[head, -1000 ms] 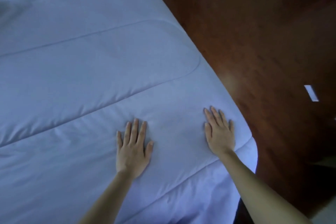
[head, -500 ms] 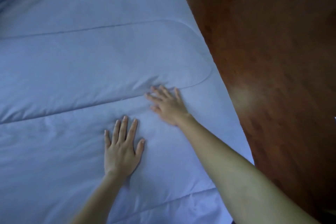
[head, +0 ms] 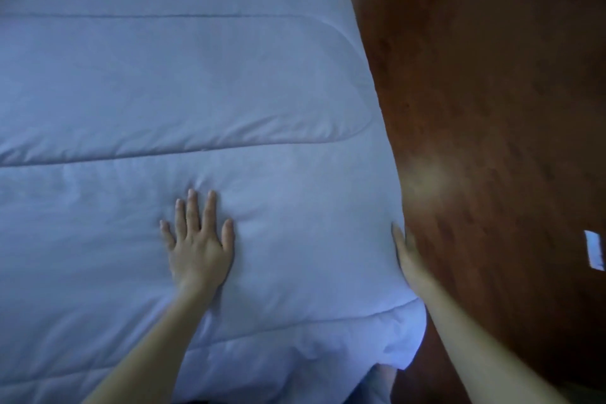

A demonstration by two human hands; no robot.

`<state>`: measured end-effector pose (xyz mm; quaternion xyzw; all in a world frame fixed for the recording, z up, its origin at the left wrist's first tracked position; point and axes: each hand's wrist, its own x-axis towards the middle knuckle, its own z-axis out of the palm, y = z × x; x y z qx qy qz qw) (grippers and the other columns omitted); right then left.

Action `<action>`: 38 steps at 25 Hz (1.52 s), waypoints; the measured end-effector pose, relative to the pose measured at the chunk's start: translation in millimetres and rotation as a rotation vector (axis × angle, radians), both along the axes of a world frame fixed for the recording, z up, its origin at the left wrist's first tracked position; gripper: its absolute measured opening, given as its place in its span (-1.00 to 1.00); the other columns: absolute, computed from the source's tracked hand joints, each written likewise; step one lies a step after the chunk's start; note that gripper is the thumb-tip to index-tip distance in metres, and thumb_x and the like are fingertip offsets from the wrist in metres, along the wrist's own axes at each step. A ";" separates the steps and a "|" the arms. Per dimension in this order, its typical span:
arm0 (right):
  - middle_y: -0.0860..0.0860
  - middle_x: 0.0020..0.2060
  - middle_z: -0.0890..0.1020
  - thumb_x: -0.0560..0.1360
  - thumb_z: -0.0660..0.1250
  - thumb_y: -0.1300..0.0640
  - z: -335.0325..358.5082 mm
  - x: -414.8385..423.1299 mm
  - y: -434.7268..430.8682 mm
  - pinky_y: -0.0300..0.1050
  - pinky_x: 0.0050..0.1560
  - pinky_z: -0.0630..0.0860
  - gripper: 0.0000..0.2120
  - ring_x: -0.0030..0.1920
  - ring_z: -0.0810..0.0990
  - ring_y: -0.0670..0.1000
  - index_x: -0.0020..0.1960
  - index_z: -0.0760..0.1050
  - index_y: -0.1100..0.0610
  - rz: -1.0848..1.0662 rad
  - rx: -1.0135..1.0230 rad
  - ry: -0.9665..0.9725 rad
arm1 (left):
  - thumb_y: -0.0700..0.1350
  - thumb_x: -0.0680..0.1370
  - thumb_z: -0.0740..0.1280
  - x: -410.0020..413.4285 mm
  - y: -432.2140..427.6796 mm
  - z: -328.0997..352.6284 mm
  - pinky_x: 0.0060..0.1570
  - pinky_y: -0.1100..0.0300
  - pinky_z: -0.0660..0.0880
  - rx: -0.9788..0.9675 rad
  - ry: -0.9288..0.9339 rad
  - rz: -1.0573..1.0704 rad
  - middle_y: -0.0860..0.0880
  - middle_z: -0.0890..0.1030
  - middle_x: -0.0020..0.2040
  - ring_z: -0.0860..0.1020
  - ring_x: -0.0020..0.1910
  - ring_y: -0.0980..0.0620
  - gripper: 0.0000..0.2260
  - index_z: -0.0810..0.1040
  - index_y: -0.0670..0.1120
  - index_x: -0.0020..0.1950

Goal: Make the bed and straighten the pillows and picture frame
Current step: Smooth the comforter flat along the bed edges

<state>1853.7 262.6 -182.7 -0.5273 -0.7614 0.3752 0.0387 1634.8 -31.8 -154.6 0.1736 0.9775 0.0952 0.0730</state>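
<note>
A pale blue quilted comforter [head: 183,82] covers the bed and fills the left two thirds of the head view, with stitched seams running across it. My left hand [head: 198,239] lies flat on the comforter, fingers straight and slightly spread, pressing into the fabric. My right hand [head: 405,252] is at the comforter's right edge, seen edge-on with straight fingers against the side of the bedding; its palm side is hidden. No pillows or picture frame are in view.
Dark reddish wooden floor [head: 492,108] runs along the bed's right side. A small white rectangle [head: 594,249] lies on the floor at the far right. The comforter's near corner [head: 403,344] hangs over the bed edge.
My right hand has slid from the middle of the comforter, near the curved seam, out to the bed's right edge. My left hand has stayed flat in about the same place.
</note>
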 end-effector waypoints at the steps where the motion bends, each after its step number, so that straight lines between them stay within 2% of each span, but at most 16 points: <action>1: 0.16 0.40 0.41 0.58 0.22 -0.04 -5.4 21.5 -1.5 -0.30 0.44 0.00 -0.47 0.43 0.33 0.08 0.43 0.31 0.25 0.023 0.022 -0.048 | 0.20 0.53 -0.09 17.4 8.4 0.3 0.48 -0.19 -0.13 0.020 -0.033 0.105 -0.07 0.03 0.59 -0.02 0.56 -0.11 -0.41 0.03 0.08 0.56; 3: 0.09 0.17 0.60 0.55 0.25 -0.09 -1.3 53.0 7.7 -0.30 0.30 0.35 -0.55 0.20 0.57 0.01 0.28 0.49 0.22 0.116 -0.194 -0.105 | 0.18 0.53 -0.09 57.7 25.7 2.7 0.47 -0.20 -0.15 0.054 -0.069 0.258 -0.09 0.01 0.59 -0.05 0.56 -0.13 -0.39 0.00 0.04 0.56; 4: 0.05 0.00 0.66 0.54 0.27 -0.12 4.4 63.8 14.0 -0.31 0.05 0.53 -0.61 -0.02 0.65 -0.06 0.12 0.57 0.18 0.170 -0.414 -0.132 | 0.19 0.52 -0.07 79.0 34.4 3.0 0.46 -0.21 -0.14 0.076 -0.078 0.324 -0.11 0.01 0.59 -0.05 0.56 -0.14 -0.38 0.01 0.02 0.56; 6: -0.02 -0.36 0.61 0.55 0.31 -0.02 4.4 81.9 30.4 -0.26 -0.37 0.48 -0.75 -0.41 0.58 -0.11 -0.22 0.53 0.11 0.297 -0.656 -0.212 | 0.22 0.51 -0.04 134.9 56.8 2.3 0.44 -0.26 -0.15 0.100 -0.102 0.436 -0.12 -0.02 0.59 -0.07 0.56 -0.15 -0.34 -0.01 -0.01 0.56; 7: -0.06 -0.46 0.55 0.55 0.31 0.05 2.3 86.1 34.0 -0.21 -0.38 0.42 -0.73 -0.47 0.52 -0.11 -0.30 0.46 0.08 0.382 -0.639 -0.235 | 0.25 0.49 -0.02 163.8 67.6 0.6 0.42 -0.29 -0.15 0.109 -0.133 0.467 -0.12 -0.06 0.59 -0.10 0.55 -0.16 -0.31 -0.04 -0.01 0.56; 11: 0.06 -0.19 0.63 0.58 0.26 0.09 3.0 89.1 47.8 -0.07 -0.07 0.45 -0.82 -0.12 0.60 0.07 -0.10 0.57 0.14 0.616 -0.523 -0.242 | 0.30 0.48 0.12 236.9 116.7 1.0 0.38 -0.37 -0.05 0.151 -0.250 0.575 -0.12 -0.15 0.58 -0.17 0.54 -0.23 -0.22 -0.07 -0.04 0.56; 15: -0.05 -0.51 0.50 0.55 0.31 0.10 53.2 90.5 111.2 -0.12 -0.34 0.32 -0.68 -0.48 0.41 -0.11 -0.38 0.46 0.07 0.881 -0.572 -0.100 | 0.27 0.55 0.11 222.7 120.2 13.5 0.39 -0.34 -0.01 0.202 -0.311 0.675 -0.03 -0.19 0.58 -0.19 0.54 -0.20 -0.33 -0.08 0.08 0.56; 19: -0.01 -0.54 0.47 0.52 0.33 0.08 78.6 86.5 137.9 -0.37 -0.49 0.28 -0.72 -0.53 0.35 -0.15 -0.36 0.50 0.10 0.809 -0.767 0.238 | 0.33 0.53 0.06 210.7 122.5 17.8 0.40 -0.34 -0.01 0.257 -0.401 0.602 0.04 -0.30 0.56 -0.29 0.53 -0.18 -0.31 -0.16 0.14 0.55; 23: 0.00 -0.54 0.47 0.53 0.33 0.08 43.2 116.6 132.3 -0.21 -0.35 0.32 -0.67 -0.47 0.39 -0.06 -0.38 0.44 0.17 0.896 -0.562 -0.108 | 0.30 0.54 0.11 222.8 122.4 16.5 0.40 -0.33 0.02 0.159 -0.468 0.542 0.03 -0.41 0.53 -0.35 0.50 -0.21 -0.25 -0.28 0.12 0.53; 26: 0.01 -0.48 0.54 0.54 0.31 0.06 26.7 122.2 130.8 -0.15 -0.31 0.39 -0.68 -0.40 0.47 0.01 -0.36 0.46 0.14 0.795 -0.589 -0.133 | 0.29 0.55 0.09 225.3 125.8 14.5 0.40 -0.32 0.02 0.130 -0.449 0.529 0.00 -0.43 0.52 -0.35 0.50 -0.23 -0.25 -0.31 0.10 0.52; 29: 0.11 -0.11 0.64 0.55 0.21 0.13 29.7 93.2 114.9 0.03 -0.01 0.53 -0.85 -0.06 0.61 0.17 -0.08 0.54 0.13 0.761 -0.150 -0.270 | 0.21 0.59 0.04 222.3 139.8 17.7 0.42 -0.33 -0.07 0.126 -0.395 0.637 -0.04 -0.37 0.54 -0.31 0.51 -0.26 -0.34 -0.24 0.04 0.55; 31: 0.16 0.26 0.50 0.55 0.20 0.13 44.9 67.7 85.2 0.08 0.24 0.44 -0.69 0.25 0.48 0.21 0.29 0.43 0.12 0.650 0.065 -0.176 | 0.16 0.61 0.00 217.5 146.2 18.1 0.41 -0.34 -0.15 0.162 -0.342 0.703 -0.05 -0.32 0.56 -0.30 0.51 -0.26 -0.39 -0.20 0.00 0.56; 32: 0.16 0.38 0.41 0.56 0.21 0.11 52.5 57.2 68.2 0.08 0.33 0.37 -0.58 0.36 0.39 0.20 0.40 0.34 0.14 0.703 0.164 -0.057 | 0.17 0.61 -0.02 211.5 146.5 16.7 0.41 -0.34 -0.17 0.180 -0.318 0.713 -0.04 -0.30 0.56 -0.30 0.51 -0.24 -0.40 -0.20 0.02 0.56; 34: 0.10 0.48 0.30 0.57 0.18 0.06 59.5 36.5 35.3 0.14 0.42 0.22 -0.50 0.48 0.26 0.16 0.49 0.24 0.08 1.111 0.355 0.133 | 0.20 0.60 -0.04 193.0 141.0 13.6 0.40 -0.36 -0.21 0.193 -0.266 0.728 0.02 -0.28 0.57 -0.30 0.53 -0.17 -0.42 -0.19 0.11 0.55; 36: -0.02 0.53 0.18 0.59 0.08 -0.05 50.0 15.8 12.6 0.24 0.45 0.05 -0.50 0.53 0.14 0.11 0.52 0.14 -0.07 1.565 0.486 0.089 | 0.21 0.60 -0.07 167.8 132.7 9.0 0.37 -0.39 -0.21 0.207 -0.188 0.770 0.07 -0.23 0.58 -0.25 0.54 -0.10 -0.47 -0.14 0.18 0.54; 38: -0.07 0.54 0.12 0.58 -0.02 -0.17 36.7 -17.2 19.0 0.28 0.44 -0.02 -0.49 0.54 0.10 0.09 0.52 0.09 -0.16 1.705 0.555 0.026 | 0.18 0.60 -0.08 153.6 129.3 2.2 0.38 -0.38 -0.20 0.219 -0.087 0.811 0.07 -0.14 0.59 -0.18 0.56 -0.05 -0.49 -0.08 0.18 0.54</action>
